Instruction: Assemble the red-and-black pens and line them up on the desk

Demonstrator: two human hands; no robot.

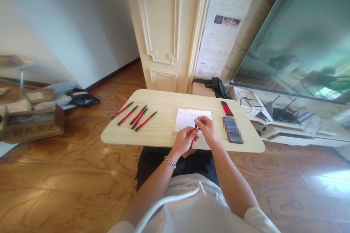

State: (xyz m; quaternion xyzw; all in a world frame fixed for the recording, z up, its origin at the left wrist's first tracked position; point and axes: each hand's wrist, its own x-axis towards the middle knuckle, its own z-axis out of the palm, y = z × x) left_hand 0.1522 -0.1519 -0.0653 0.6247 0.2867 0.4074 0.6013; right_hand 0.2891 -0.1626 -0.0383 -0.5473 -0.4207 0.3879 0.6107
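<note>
Here we are at the pale wooden worktop point(164, 102), and all the action sits at the near edge of the white sheet of paper point(190, 118), where we have a red pen point(196, 128) held up between both hands. Our left hand point(186, 140), a chain bracelet point(170, 162) at its wrist, is curled closed around the lower barrel, while our right hand point(207, 130) pinches the upper end, almost touching the left. The pen stands tilted, and our grip hides too much of it to make out its small parts. For clean work, we'd want the pen kept low over the sheet and the grip light but sure, since a slip here could send it rolling off the near edge. Off to the left, five more red pens point(133, 118) lie spread at a slant; to the right, a tight bundle of red pens point(226, 108) sits just beyond a pixelated dark stack point(233, 130).
</note>
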